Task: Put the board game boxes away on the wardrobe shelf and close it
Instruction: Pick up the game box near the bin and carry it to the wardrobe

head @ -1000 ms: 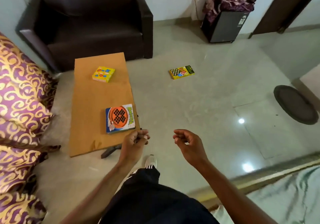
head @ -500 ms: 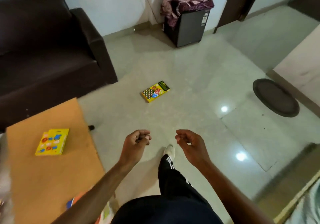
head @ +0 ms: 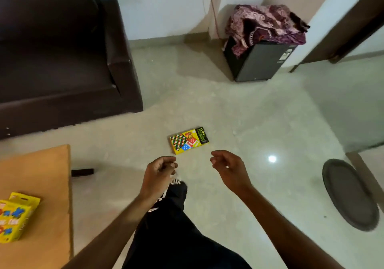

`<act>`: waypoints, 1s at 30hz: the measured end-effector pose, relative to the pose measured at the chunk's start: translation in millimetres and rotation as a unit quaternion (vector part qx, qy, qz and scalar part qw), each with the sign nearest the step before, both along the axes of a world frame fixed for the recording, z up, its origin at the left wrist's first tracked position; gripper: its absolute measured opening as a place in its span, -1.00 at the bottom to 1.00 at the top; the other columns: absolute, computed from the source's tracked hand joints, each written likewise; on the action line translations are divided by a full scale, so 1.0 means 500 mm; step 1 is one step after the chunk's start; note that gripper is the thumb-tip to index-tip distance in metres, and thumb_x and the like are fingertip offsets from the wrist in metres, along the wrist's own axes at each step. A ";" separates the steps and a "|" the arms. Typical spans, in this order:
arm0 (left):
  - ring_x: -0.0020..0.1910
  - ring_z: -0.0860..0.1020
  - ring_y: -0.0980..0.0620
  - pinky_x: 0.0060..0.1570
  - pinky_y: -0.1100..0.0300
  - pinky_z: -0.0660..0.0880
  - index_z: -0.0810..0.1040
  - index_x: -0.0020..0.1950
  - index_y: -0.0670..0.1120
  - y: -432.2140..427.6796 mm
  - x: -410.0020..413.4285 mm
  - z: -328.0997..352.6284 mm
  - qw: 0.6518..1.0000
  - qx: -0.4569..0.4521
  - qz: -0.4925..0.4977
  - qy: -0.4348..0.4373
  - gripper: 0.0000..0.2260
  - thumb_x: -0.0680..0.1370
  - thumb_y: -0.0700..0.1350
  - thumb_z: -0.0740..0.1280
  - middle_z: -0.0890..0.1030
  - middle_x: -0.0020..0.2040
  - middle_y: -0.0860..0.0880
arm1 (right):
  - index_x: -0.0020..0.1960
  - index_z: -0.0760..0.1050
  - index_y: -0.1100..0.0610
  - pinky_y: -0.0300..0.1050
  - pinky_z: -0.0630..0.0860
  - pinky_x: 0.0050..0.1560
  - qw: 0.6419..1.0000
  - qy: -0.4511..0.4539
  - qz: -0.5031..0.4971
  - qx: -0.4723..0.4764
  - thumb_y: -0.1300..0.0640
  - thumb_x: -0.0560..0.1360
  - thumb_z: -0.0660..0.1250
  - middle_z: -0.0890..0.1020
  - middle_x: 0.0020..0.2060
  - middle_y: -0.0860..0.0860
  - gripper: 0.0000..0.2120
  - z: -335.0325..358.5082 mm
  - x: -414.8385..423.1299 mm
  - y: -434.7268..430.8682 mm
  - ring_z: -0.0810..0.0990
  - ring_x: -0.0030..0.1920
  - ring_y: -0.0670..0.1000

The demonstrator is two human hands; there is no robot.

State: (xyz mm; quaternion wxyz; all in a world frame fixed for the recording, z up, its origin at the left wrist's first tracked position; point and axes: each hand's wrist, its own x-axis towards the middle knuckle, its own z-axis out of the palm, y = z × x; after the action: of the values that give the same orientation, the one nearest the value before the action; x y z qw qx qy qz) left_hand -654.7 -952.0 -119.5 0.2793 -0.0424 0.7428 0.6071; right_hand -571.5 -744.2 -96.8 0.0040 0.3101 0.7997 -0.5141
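A yellow board game box (head: pixel 189 140) with a checkered picture lies flat on the floor, just beyond my hands. My left hand (head: pixel 160 170) hangs below and left of it, fingers curled in loosely and holding nothing. My right hand (head: pixel 227 168) is below and right of the box, fingers bent and apart, also holding nothing. A second yellow box (head: pixel 15 216) rests on the low wooden table (head: pixel 47 185) at the left edge. No wardrobe is in view.
A dark brown armchair (head: pixel 62 61) fills the upper left. A small black fridge (head: pixel 259 61) with a purple cloth on top stands against the far wall. A dark oval mat (head: pixel 349 194) lies on the floor at right. My leg and shoe (head: pixel 176 185) are below my hands.
The view has swung right and forward: the table slid off to the left, the orange-and-blue box left the view, and the floor box came closer to my hands.
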 end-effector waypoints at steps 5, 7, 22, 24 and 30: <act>-0.23 0.64 0.00 -0.07 0.06 0.57 0.62 -0.13 0.11 0.131 -0.220 -0.106 0.997 -0.077 -0.007 -0.015 -0.82 0.45 -0.17 0.31 0.71 -0.17 -0.02 | 0.04 0.62 0.03 0.03 0.60 0.05 0.996 -0.086 0.032 -0.021 0.05 0.36 0.27 0.71 -0.19 0.01 -0.71 -0.108 -0.253 0.119 0.68 -0.12 0.06; -0.18 0.64 -0.02 0.00 0.02 0.57 0.61 -0.15 0.13 0.183 -0.311 -0.167 0.992 -0.118 -0.029 -0.028 -0.85 0.39 -0.09 0.29 0.71 -0.15 0.00 | 0.05 0.63 0.05 -0.02 0.58 0.03 0.993 -0.112 0.035 -0.029 0.06 0.36 0.25 0.71 -0.19 0.01 -0.69 -0.172 -0.345 0.154 0.67 -0.12 0.06; 0.16 0.58 -0.15 0.14 0.06 0.51 0.60 0.12 -0.11 0.477 -0.708 -1.159 0.909 -0.349 -0.208 -0.096 -0.71 0.44 -0.08 0.28 0.64 0.15 -0.15 | -0.19 0.60 -0.04 0.03 0.57 -0.03 0.913 -0.363 -0.058 -0.178 0.02 0.18 0.28 0.72 -0.12 0.07 -0.76 -1.352 -0.638 0.338 0.69 0.01 0.19; 0.22 0.54 -0.18 0.20 -0.01 0.48 0.56 0.20 -0.13 0.498 -0.722 -1.296 0.892 -0.374 -0.246 -0.069 -0.63 0.42 -0.07 0.28 0.60 0.20 -0.18 | -0.08 0.63 -0.01 0.10 0.61 0.10 0.903 -0.374 -0.080 -0.196 -0.04 0.17 0.33 0.73 -0.05 0.06 -0.65 -1.475 -0.623 0.339 0.69 0.03 0.15; 0.32 0.38 -0.25 0.26 -0.09 0.33 0.34 0.42 -0.07 0.550 -0.736 -1.447 0.809 -0.461 -0.365 -0.018 -0.46 0.45 -0.05 0.32 0.45 0.33 -0.19 | 0.04 0.65 0.10 -0.15 0.45 -0.11 0.916 -0.312 -0.153 -0.200 0.09 0.33 0.47 0.63 -0.20 -0.01 -0.72 -1.528 -0.630 0.340 0.55 -0.25 -0.04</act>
State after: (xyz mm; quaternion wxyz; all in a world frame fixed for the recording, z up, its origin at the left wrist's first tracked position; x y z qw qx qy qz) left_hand -1022.5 -677.1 -843.2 0.4413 0.0974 0.8909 0.0462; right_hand -886.7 -573.9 -860.8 0.2367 0.5657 0.5810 -0.5351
